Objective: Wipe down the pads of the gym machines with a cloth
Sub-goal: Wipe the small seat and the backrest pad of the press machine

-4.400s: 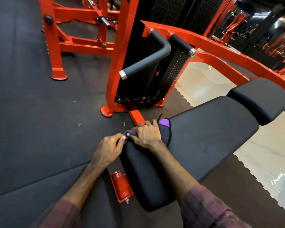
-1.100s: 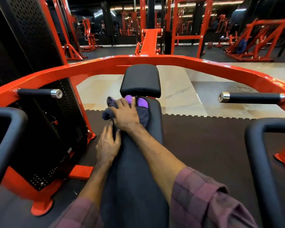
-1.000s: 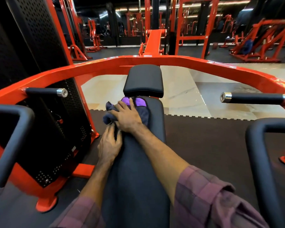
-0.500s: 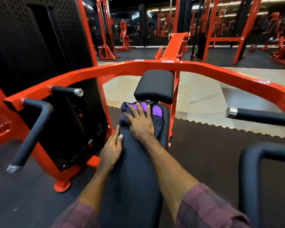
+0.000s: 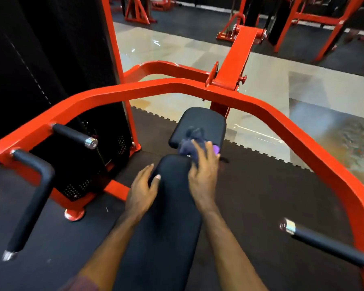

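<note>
**Cloth at the gap between the pads**

My left hand (image 5: 142, 191) lies on the left edge of the long pad (image 5: 166, 227), fingers straight and spread, gripping nothing. My right hand (image 5: 203, 175) reaches further along the same pad, fingers loosely extended over the cloth (image 5: 190, 144), pressing on it more than clutching it; the blur hides whether my thumb hooks under. The cloth is bunched across the gap, partly on the far end of the long pad and partly on the small pad (image 5: 200, 122) beyond. Further off, the red frame (image 5: 135, 89) arcs round both.

The risk, I think: with such a loose hold, the bunched cloth could slip into the gap or off the side to the floor, and a wadded cloth wipes little.

Half a second ago the cloth lay flat under my palm on the long pad's end; now it has crept onto the small pad, and I look down more steeply.
</note>
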